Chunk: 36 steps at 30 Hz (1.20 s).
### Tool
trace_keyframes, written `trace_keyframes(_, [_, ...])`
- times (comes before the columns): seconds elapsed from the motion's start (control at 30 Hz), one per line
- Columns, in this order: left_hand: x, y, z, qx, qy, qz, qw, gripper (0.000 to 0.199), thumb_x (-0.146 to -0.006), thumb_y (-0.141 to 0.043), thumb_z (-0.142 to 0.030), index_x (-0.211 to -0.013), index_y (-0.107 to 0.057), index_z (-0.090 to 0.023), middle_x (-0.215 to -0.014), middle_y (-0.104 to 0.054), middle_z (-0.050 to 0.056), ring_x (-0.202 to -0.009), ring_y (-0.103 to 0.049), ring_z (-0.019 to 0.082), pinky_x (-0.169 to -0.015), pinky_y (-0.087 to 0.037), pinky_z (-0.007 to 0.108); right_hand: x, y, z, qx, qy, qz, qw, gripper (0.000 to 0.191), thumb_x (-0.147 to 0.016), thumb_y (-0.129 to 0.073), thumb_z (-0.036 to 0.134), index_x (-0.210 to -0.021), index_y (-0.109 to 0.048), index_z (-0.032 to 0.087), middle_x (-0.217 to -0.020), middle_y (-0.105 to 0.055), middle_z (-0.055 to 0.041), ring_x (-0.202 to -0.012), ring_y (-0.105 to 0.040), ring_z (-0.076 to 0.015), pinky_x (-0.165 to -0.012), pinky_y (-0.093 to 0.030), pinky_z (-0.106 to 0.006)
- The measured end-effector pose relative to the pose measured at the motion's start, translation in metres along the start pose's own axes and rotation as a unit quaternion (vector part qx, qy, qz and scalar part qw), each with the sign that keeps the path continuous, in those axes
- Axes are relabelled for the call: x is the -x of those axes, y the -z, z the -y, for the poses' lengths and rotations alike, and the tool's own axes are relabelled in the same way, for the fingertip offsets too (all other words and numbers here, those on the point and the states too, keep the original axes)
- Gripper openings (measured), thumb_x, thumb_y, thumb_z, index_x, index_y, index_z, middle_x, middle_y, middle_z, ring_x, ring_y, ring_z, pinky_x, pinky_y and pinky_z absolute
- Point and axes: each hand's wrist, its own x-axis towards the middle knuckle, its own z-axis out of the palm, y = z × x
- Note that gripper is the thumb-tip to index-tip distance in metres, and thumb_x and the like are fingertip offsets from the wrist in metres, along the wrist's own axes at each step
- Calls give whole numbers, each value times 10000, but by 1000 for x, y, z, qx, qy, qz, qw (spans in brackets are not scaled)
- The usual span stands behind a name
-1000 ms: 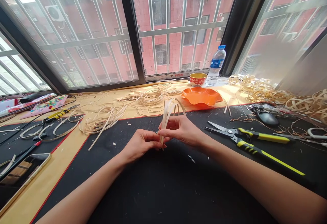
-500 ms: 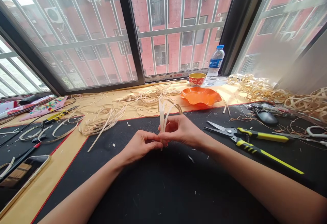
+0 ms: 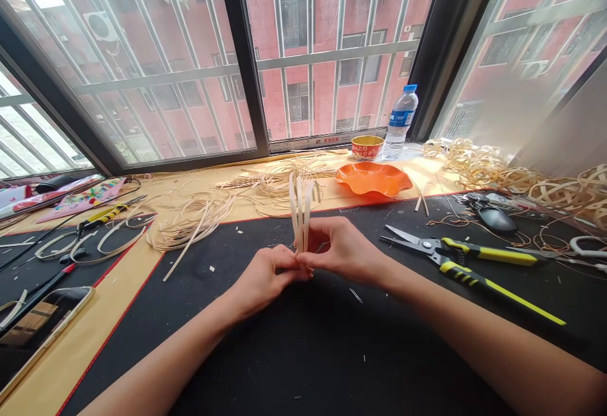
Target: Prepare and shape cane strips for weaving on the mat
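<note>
Head view: left hand (image 3: 263,279) and right hand (image 3: 344,251) both clenched, fingertips pinching thin rattan strips (image 3: 300,214) at their lower ends. Hands meet at the centre, touching. Strips stand roughly upright, held above a black cutting mat (image 3: 303,353). On the mat, right of the hands: yellow-and-black shears (image 3: 467,259). Left: smartphone (image 3: 42,321), lying face up. Farther out, on tan paper (image 3: 294,210): loose rattan coils (image 3: 190,226), orange wavy-rimmed plate (image 3: 373,179). Far end, on the sill: printed tin bowl (image 3: 367,148), plastic water bottle (image 3: 399,122), both by a barred window (image 3: 332,55). Tangled rattan loops (image 3: 493,166) heap up far right.
</note>
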Motion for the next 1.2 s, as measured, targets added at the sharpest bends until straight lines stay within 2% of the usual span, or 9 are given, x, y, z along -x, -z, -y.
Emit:
trace_keyframes(0.17, [0,-8,3,74,55,-10,996,162,-731,-654,-237,-811,-747,-132,-767,-742,51,-628,-619,148,-654,-500,262,-2,-2,-3,2,-4,-24,1000,85,-656,-614,140,-739,-597,137,-734,-659,-34,-698,-630,-168,-636,-500,-265])
trace_keyframes(0.3, [-2,-7,3,118,85,10,989,142,-666,-697,-195,-785,-738,-130,-778,-747,49,-670,-651,162,-684,-515,268,-2,-3,-5,41,-8,-27,999,103,-645,-619,126,-743,-592,141,-724,-652,-26,-674,-619,-162,-615,-492,-259])
trace_keyframes(0.43, [-3,-9,5,124,84,-4,989,156,-654,-716,-197,-793,-722,-128,-791,-747,48,-739,-666,180,-738,-512,274,-2,-4,-7,53,-9,-27,998,96,-648,-619,118,-741,-602,135,-714,-646,-22,-656,-604,-149,-595,-479,-243])
trace_keyframes(0.6, [-2,-15,4,117,89,-52,988,329,-723,-677,-286,-992,-611,-109,-780,-741,68,-701,-669,181,-696,-523,288,-5,-4,-10,59,-14,-36,998,77,-654,-613,112,-724,-600,140,-649,-616,4,-596,-574,-120,-538,-443,-209])
trace_keyframes(0.73, [-1,-17,7,32,27,-44,998,317,-764,-616,-250,-1052,-564,-127,-796,-728,60,-809,-683,208,-810,-515,332,-6,-2,-10,72,-33,-24,997,100,-659,-625,136,-758,-614,143,-696,-663,-24,-646,-618,-153,-560,-469,-228])
trace_keyframes(0.83, [0,-17,12,2,-20,-26,999,249,-781,-580,-215,-1018,-573,-143,-821,-706,55,-844,-678,211,-848,-508,344,-4,-2,-9,62,-36,-23,997,100,-661,-629,152,-759,-609,148,-719,-681,-35,-666,-638,-171,-579,-490,-245])
trace_keyframes(0.93, [1,-17,13,38,-35,-11,999,198,-779,-571,-190,-971,-578,-144,-875,-691,60,-853,-676,203,-834,-515,325,-3,-3,-8,41,-32,-24,998,98,-660,-628,159,-753,-596,160,-687,-672,-23,-628,-635,-163,-565,-491,-245])
trace_keyframes(1.07, [1,-16,9,73,-12,-6,997,197,-752,-600,-170,-946,-595,-134,-887,-700,60,-848,-679,196,-815,-516,303,-2,-4,-7,17,-35,-22,999,92,-655,-630,170,-734,-584,162,-671,-649,-18,-610,-618,-154,-548,-480,-240])
trace_keyframes(1.2, [-1,-12,4,95,43,-13,994,189,-701,-657,-163,-887,-637,-128,-827,-726,46,-839,-683,195,-825,-508,301,-3,-3,-9,14,-26,-22,999,89,-660,-638,180,-735,-599,150,-675,-627,-11,-631,-584,-136,-570,-464,-232])
